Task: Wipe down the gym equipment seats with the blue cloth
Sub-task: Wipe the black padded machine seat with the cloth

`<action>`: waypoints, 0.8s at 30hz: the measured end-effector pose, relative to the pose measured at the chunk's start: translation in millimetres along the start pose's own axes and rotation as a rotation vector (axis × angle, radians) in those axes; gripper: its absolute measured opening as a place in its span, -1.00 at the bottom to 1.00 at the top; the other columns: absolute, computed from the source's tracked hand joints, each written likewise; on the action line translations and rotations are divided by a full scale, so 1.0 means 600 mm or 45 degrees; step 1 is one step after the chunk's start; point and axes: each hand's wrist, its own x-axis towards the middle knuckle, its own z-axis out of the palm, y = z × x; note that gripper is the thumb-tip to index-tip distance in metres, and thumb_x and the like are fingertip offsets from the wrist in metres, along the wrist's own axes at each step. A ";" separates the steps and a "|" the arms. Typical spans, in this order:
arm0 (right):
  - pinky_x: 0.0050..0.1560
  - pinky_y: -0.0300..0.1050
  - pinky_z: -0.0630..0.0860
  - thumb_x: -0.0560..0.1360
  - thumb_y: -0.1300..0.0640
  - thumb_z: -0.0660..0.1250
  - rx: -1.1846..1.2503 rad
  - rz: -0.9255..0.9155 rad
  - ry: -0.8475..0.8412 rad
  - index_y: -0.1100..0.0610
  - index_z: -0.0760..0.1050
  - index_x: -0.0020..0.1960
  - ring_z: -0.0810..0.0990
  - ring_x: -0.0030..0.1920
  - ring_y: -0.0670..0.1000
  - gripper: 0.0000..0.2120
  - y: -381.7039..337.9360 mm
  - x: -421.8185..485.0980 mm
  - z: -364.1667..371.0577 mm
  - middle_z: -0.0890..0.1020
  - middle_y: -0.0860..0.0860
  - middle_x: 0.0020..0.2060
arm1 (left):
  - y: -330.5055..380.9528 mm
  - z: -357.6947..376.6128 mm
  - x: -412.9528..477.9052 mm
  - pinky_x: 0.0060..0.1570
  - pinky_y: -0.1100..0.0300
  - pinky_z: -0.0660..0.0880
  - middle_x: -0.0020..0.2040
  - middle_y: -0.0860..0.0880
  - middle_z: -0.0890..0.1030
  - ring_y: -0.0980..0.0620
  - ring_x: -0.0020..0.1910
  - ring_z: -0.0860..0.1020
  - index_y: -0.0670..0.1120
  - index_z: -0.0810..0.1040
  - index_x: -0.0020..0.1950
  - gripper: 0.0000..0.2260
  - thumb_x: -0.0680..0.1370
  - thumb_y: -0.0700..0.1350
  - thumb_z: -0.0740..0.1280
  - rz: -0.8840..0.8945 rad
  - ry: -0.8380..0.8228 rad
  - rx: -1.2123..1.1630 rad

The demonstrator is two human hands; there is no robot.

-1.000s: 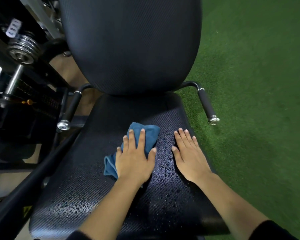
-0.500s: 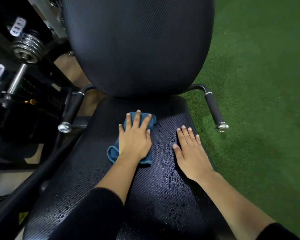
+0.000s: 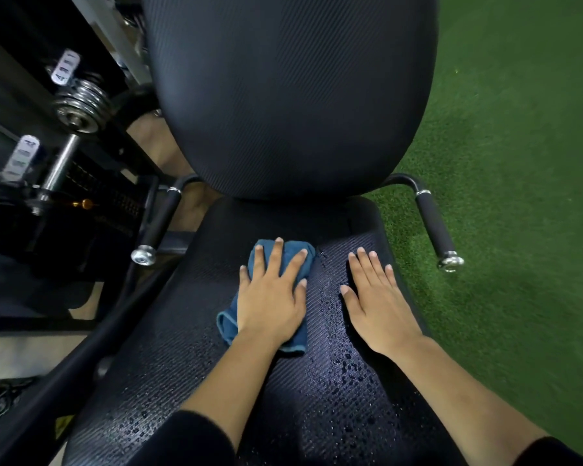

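One blue cloth (image 3: 297, 260) under left hand (image 3: 272, 297) — right hand (image 3: 377, 301) flat on one seat (image 3: 182, 381)

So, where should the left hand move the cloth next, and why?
Probably pull the left hand and the blue cloth toward the near edge, a little to the right: water drops lie on the seat there, beside the flat right hand.

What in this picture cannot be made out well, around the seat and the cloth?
All in the head view:
- Most of the blue cloth is hidden under the left hand.
- The seat under the cloth and the right hand is covered; whether it is wet or dry there cannot be told.
- The white tags at the left are blurred, so their print is unreadable.
- The top of the backrest is cut off by the upper edge.
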 end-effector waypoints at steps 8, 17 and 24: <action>0.49 -0.06 -0.31 0.66 -0.05 -0.05 -0.044 0.023 0.020 0.12 -0.15 0.57 -0.25 0.53 -0.03 -0.43 -0.011 0.040 0.011 -0.14 0.01 0.56 | -0.013 -0.008 0.107 0.45 -0.23 0.01 0.57 0.00 -0.13 -0.24 0.52 -0.15 0.26 -0.03 0.52 -0.54 0.64 0.05 0.01 0.042 -0.036 0.027; 0.51 -0.05 -0.29 0.65 -0.07 -0.08 -0.025 0.063 0.027 0.11 -0.17 0.57 -0.27 0.53 -0.04 -0.43 -0.031 0.075 0.009 -0.15 -0.01 0.55 | -0.120 -0.015 0.095 0.44 -0.20 0.07 0.57 0.04 -0.06 -0.18 0.53 -0.09 0.26 0.14 0.49 -0.56 0.61 0.03 0.08 -0.182 0.065 -0.073; 0.50 -0.06 -0.31 0.65 -0.07 -0.08 -0.026 0.068 0.034 0.12 -0.15 0.57 -0.26 0.53 -0.06 -0.43 -0.042 0.087 0.016 -0.13 -0.01 0.56 | -0.071 -0.009 0.083 0.45 -0.13 0.09 0.57 -0.02 -0.02 -0.22 0.52 -0.02 0.20 0.13 0.51 -0.55 0.61 0.03 0.07 0.071 0.068 0.014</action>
